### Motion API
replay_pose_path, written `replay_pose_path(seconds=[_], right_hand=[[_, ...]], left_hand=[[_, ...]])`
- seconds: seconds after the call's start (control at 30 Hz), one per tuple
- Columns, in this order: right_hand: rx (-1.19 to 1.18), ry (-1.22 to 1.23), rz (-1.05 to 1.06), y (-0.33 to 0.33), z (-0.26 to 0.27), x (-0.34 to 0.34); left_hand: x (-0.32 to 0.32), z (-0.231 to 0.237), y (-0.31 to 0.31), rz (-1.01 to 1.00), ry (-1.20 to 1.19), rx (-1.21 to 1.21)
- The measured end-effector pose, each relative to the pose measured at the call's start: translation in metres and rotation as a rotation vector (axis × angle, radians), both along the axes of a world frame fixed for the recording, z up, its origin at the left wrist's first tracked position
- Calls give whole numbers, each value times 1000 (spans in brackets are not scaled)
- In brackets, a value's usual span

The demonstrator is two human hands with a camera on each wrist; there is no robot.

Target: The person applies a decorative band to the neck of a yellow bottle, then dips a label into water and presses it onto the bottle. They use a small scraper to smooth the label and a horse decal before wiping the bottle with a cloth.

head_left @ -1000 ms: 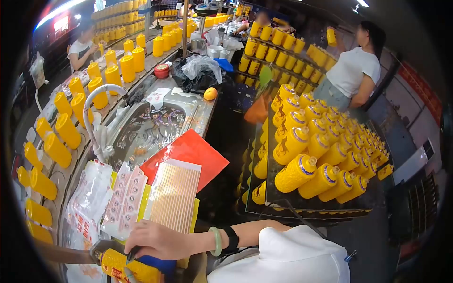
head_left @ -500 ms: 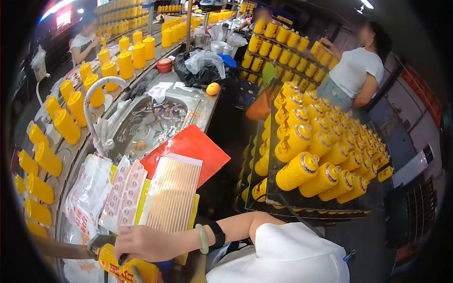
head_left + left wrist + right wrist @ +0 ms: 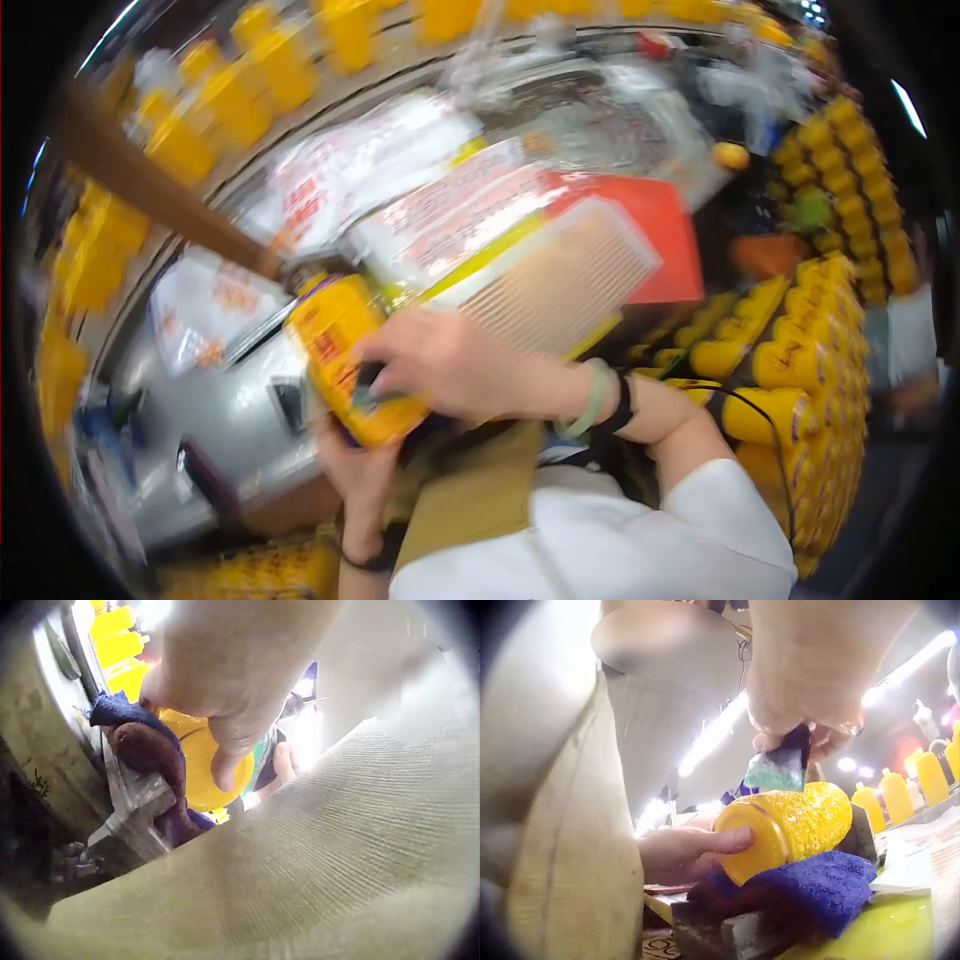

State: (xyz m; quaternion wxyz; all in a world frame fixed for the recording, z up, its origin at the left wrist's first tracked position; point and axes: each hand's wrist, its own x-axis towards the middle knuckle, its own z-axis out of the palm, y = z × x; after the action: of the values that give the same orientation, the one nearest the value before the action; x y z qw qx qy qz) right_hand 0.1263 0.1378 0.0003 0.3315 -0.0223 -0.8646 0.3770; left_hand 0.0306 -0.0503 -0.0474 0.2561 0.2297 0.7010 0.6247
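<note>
A yellow bottle with red lettering [image 3: 340, 345] lies on its side, its neck end toward a brown bar. The left hand [image 3: 355, 475] holds its base end from below; in the left wrist view that hand [image 3: 232, 697] has its thumb on the round yellow base [image 3: 199, 769]. From above, the right hand [image 3: 465, 365] pinches a small dark-handled tool with a greenish blade [image 3: 776, 778], held against the bottle's side [image 3: 810, 821]. A blue cloth [image 3: 817, 889] lies under the bottle in the right wrist view.
Behind the bottle lie printed plastic sheets [image 3: 350, 180], a striped sticker sheet [image 3: 570, 275] and a red sheet [image 3: 665, 240]. A brown bar [image 3: 170, 190] slants in from the left. Yellow bottles stand in rows along the back [image 3: 240, 100] and at right [image 3: 790, 365].
The head view has swung toward the left and down, blurring, and now shows the left hand and metal worktop. The right hand still holds the tool at the bottle.
</note>
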Motion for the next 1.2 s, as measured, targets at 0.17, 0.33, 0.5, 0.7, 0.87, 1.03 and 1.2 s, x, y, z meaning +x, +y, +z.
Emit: replay_pose_path(seconds=[0.17, 0.33, 0.5, 0.7, 0.87, 1.03, 1.2], right_hand=[[411, 127, -242, 38, 26, -37], [579, 176, 109, 4, 23, -15], [491, 21, 212, -1, 35, -39], [685, 106, -41, 39, 48, -52], [516, 134, 230, -12, 20, -3], [455, 130, 142, -19, 33, 14], [441, 23, 190, -36, 22, 36]], left_hand=[[-5, 7, 1, -60, 119, 102], [-3, 13, 5, -41, 134, 143], [-5, 12, 1, 28, -54, 150], [-9, 7, 1, -94, 273, 83], [-10, 3, 2, -104, 156, 119], [-2, 5, 5, 60, 87, 137], [-5, 6, -3, 44, 387, -18]])
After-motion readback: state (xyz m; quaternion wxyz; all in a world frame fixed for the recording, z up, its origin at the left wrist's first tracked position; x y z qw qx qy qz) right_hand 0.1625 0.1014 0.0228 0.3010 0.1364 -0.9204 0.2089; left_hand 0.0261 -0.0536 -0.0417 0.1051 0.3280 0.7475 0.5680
